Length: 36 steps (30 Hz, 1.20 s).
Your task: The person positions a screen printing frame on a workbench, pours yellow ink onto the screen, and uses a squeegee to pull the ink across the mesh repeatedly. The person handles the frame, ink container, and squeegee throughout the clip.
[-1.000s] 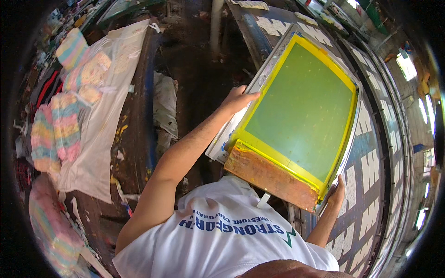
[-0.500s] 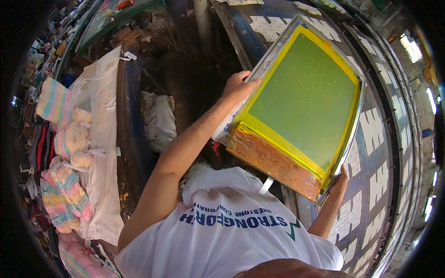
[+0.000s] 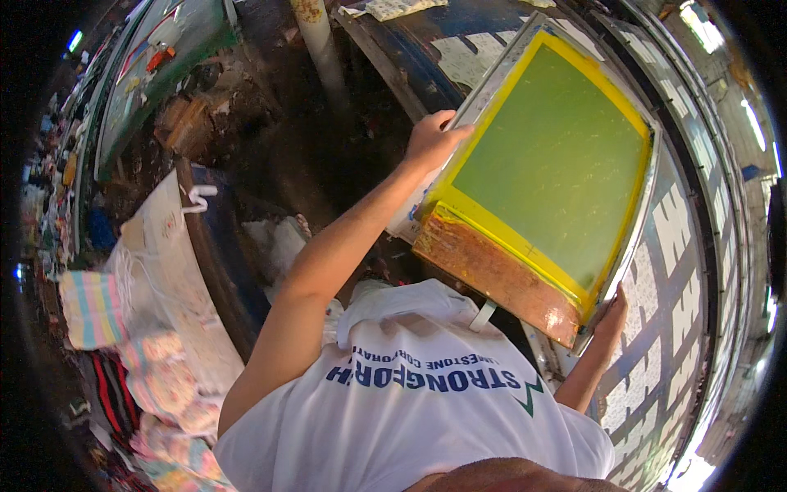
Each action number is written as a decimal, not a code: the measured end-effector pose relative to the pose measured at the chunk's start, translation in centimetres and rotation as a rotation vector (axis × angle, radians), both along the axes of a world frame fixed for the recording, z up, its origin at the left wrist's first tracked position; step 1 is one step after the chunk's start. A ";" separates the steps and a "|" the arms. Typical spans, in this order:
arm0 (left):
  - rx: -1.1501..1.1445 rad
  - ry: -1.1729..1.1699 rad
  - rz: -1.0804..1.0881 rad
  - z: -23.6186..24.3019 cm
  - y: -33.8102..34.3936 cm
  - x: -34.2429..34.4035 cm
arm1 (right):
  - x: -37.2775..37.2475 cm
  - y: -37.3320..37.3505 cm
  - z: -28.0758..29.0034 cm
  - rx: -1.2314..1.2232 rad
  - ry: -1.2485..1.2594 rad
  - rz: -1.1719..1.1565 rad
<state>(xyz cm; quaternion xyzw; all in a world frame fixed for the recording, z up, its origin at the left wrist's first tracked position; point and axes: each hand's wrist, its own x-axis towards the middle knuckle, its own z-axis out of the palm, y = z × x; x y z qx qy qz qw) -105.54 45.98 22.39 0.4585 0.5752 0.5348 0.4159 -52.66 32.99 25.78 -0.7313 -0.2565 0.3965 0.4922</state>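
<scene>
Between my two hands I carry a screen printing frame (image 3: pixel 557 164), its green mesh bordered in yellow and its metal rim pale. My left hand (image 3: pixel 436 146) is closed on the frame's left side, thumb over the rim. Lower down on the opposite side, my right hand (image 3: pixel 608 320) grips the rim, most of its fingers hidden beneath. A stained wooden squeegee (image 3: pixel 496 275) lies along the end of the frame closest to me. The frame is tilted, above the edge of a long printing table (image 3: pixel 656 328).
Pale cut fabric pieces (image 3: pixel 672 230) lie in rows along the table. At left, a cloth-covered bench (image 3: pixel 176 246) bears striped knitted bundles (image 3: pixel 90 307). A metal post (image 3: pixel 320 45) rises ahead, and a white sack (image 3: pixel 287 246) sits below on the floor between the bench and me.
The view has turned, so the left bench appears lower. The frame and both hands sit slightly further right in view, with the grip unchanged.
</scene>
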 end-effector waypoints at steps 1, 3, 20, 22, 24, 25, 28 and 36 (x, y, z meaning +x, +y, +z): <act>-0.014 -0.006 -0.059 0.3 1.2 -1.6 | -1.9 0.1 -0.2 0.013 -0.044 -0.071; 0.013 0.017 -0.033 0.8 3.0 -3.8 | -4.9 0.0 0.6 -0.011 0.014 -0.018; 0.041 0.109 -0.169 0.7 25.2 -14.5 | -19.0 11.3 -2.8 0.019 0.145 -0.203; 0.034 0.177 -0.195 0.4 27.9 -15.2 | -19.9 13.2 -4.7 0.066 0.208 -0.257; -0.018 0.226 -0.263 0.2 31.7 -15.9 | -20.5 15.2 -6.3 0.111 0.245 -0.225; -0.016 0.245 -0.259 0.0 33.5 -16.1 | -20.4 16.3 -6.8 0.099 0.231 -0.205; -0.005 0.320 -0.238 -1.0 38.4 -15.9 | -20.3 19.3 -7.1 -0.020 0.150 -0.175; -0.028 0.205 -0.248 -4.2 47.5 -16.4 | -25.1 25.9 -6.0 0.060 -0.016 -0.307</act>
